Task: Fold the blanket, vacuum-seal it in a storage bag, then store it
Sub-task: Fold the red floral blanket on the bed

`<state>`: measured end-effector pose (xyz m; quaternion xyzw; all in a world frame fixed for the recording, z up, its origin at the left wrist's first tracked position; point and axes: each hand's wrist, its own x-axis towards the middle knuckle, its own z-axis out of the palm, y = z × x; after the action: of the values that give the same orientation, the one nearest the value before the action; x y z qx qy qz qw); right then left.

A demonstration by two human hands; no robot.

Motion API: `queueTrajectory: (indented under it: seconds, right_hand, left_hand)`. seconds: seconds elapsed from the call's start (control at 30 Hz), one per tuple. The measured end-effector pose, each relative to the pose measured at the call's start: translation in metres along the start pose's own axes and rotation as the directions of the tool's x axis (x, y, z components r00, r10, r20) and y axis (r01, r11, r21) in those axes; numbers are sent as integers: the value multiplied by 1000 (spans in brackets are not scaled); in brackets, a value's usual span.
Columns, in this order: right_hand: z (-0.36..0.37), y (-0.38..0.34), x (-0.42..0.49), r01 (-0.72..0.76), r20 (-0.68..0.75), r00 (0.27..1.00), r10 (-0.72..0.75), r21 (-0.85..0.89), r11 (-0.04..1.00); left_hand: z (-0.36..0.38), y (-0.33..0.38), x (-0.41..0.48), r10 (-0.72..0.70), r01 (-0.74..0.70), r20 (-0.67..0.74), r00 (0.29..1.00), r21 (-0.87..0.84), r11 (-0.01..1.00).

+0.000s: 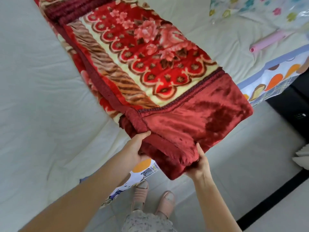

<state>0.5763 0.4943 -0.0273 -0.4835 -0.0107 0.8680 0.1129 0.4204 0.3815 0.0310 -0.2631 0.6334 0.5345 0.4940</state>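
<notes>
Fold step, partly done by my read. I had both hands on the near end of the blanket [150, 67]. Left hand [136, 149]: thumb on top of the dark red hem, fingers curled under the stacked layers, out of sight. Right hand [199, 162]: thumb up against the plush edge, fingers wrapped beneath, also hidden. Both gripped cloth.

The blanket ran away from the fingertips as a long, already narrowed strip across the bed [33, 81]. Its near end was lifted past the mattress edge and sagged between the two grips. The far end was out of frame.

To do it well, I judged I should pinch all the layers together. The pile looked thick and slippery, so lower layers could slide out from under the thumbs. Hold both corners level, carry the end straight away from me along the strip, land hem on hem, then flatten from the fold outward. Risk: a corner drooped below the right thumb, so the fold could go skew.

The storage bag [250, 15] lay flat on the bed, well beyond the right fingertips. A pink tube [269, 41], likely the pump, lay just on its near side. No hand touched either.
</notes>
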Motion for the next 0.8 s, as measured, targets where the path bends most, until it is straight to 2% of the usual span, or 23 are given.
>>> queueTrajectory:
  seconds: [0.07,0.13,0.17,0.2,0.23,0.27,0.3,0.33,0.37,0.4,0.43,0.47,0.53,0.6,0.67,0.73,0.8]
  right_hand:
    - [22,-24,-10,92,-90,991,-100,-88,992]
    - [55,-42,-16,246,-198,936,-292,-228,942]
    - [74,-49,-17,316,-221,897,-384,-289,904]
    - [96,-53,-18,367,-226,859,-459,-355,860]
    - [119,-57,-18,409,-210,825,-525,-418,811]
    - [143,-58,-17,447,-178,799,-575,-465,764]
    - [167,-59,-15,479,-137,779,-612,-501,721]
    - [188,-61,-10,503,-97,762,-641,-535,679]
    - [209,-62,-6,512,-68,749,-659,-571,641]
    - [230,-62,-1,510,-50,739,-672,-610,606]
    - [251,-62,4,504,-35,729,-683,-649,570]
    - [273,-61,9,503,-14,718,-696,-681,532]
    - [320,-62,22,485,30,702,-711,-752,446]
    - [374,-61,41,445,68,699,-712,-821,359]
    - [439,-57,64,415,136,711,-690,-873,255]
    - [503,-44,90,379,230,772,-593,-915,137]
    - [545,-27,127,401,325,838,-439,-912,91]
  left_hand:
    - [2,14,-10,44,-44,-16,999,10,999]
    - [0,28,-16,152,-149,-48,987,66,987]
    - [-3,35,-19,239,-225,-75,968,160,961]
    - [-6,43,-21,374,-330,-83,924,322,887]
    - [-12,52,-23,531,-422,-41,846,557,715]
    - [-19,63,-26,710,-487,48,702,759,431]
    - [-26,75,-27,833,-507,199,516,855,110]
    - [-31,89,-30,855,-494,354,378,859,-137]
    - [-37,104,-28,802,-484,484,350,826,-288]
    - [-38,121,-28,726,-506,566,390,791,-345]
    - [-38,137,-25,656,-539,604,452,771,-339]
    - [-36,152,-21,631,-589,620,467,750,-301]
    - [-33,184,-16,727,-719,559,399,683,-131]
    - [-36,221,-10,834,-811,393,388,576,106]
    - [-45,261,5,898,-806,205,389,547,224]
    - [-60,304,34,916,-776,-30,399,521,355]
    - [-82,345,78,823,-748,-288,489,347,566]
